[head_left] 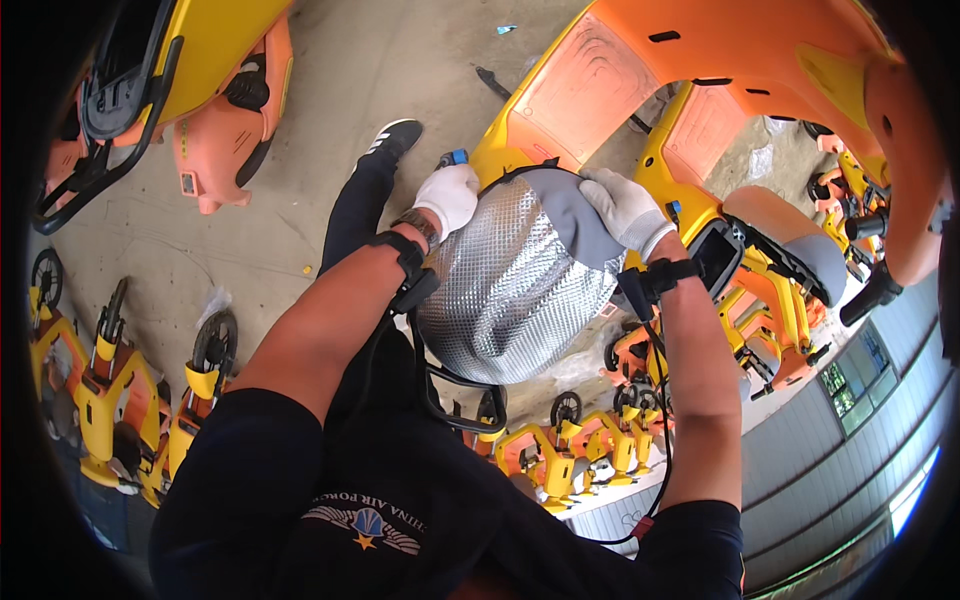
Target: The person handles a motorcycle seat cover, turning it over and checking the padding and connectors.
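A silver, quilted seat cover point(500, 270) with a grey panel lies bulging over the seat end of a yellow and orange scooter point(590, 80). At the cover's left edge my left hand point(447, 198), in a white glove, is closed on its rim; the fingertips are partly hidden. A small blue piece point(454, 158) shows just beyond its knuckles; I cannot tell if the hand holds it. My right hand point(625, 210), also gloved, grips the cover's upper right edge at the grey panel, fingers together and curled over. The seat beneath is hidden.
Another yellow and orange scooter with a black rack point(160, 130) stands at the upper left. A scooter with a grey seat point(815, 265) is close on the right. Several more scooters point(120, 420) line the lower left and far side. A clear plastic scrap point(213, 303) lies on the concrete floor point(300, 150).
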